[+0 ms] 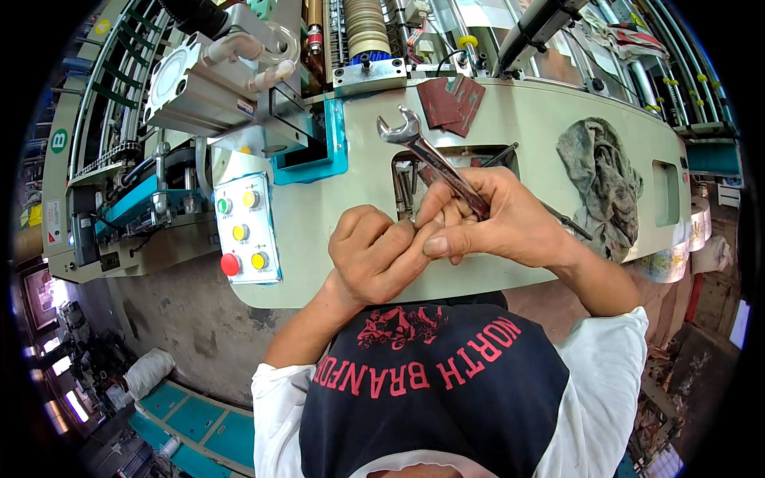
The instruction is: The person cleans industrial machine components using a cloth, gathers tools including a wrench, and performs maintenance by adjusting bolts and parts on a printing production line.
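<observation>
My right hand (518,219) is closed around an open-end wrench (437,158), whose jaw points up and to the left. Close beside it, my left hand (370,248) has its fingers curled in. The fingertips of both hands meet over the front of the pale machine top (335,215); what they pinch there, if anything, is hidden or too small to name. Behind the wrench, a recess (405,203) in the machine top holds several metal tools, partly covered by my hands.
Reddish-brown sheets (450,105) lie behind the wrench. A crumpled grey rag (599,179) rests at the right, near a thin dark rod (570,221). To the left are a button panel (249,231) and a bulky metal cylinder unit (211,84). Rollers (366,32) run along the back.
</observation>
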`<action>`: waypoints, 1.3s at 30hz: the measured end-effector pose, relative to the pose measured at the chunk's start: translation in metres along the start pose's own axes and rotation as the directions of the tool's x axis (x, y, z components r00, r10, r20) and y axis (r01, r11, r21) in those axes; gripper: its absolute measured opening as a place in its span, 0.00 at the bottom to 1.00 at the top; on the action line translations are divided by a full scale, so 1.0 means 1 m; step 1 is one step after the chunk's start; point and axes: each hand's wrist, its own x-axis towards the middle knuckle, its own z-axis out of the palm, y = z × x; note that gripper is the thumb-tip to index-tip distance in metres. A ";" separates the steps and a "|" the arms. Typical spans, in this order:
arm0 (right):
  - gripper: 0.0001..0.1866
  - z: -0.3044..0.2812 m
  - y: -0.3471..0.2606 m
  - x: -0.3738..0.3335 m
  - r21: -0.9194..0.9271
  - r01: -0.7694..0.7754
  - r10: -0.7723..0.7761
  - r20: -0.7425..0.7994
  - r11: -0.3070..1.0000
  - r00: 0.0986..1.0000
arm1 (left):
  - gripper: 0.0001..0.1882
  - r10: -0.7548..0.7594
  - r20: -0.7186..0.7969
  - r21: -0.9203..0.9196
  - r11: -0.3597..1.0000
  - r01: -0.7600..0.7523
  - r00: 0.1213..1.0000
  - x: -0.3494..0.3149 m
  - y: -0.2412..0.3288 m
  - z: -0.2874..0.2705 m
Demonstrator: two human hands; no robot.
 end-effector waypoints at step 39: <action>0.12 -0.051 0.040 -0.001 -0.970 -0.048 -0.309 -0.123 0.237 0.943 | 0.22 -0.384 0.082 0.124 0.920 0.373 0.920 0.035 -0.075 0.038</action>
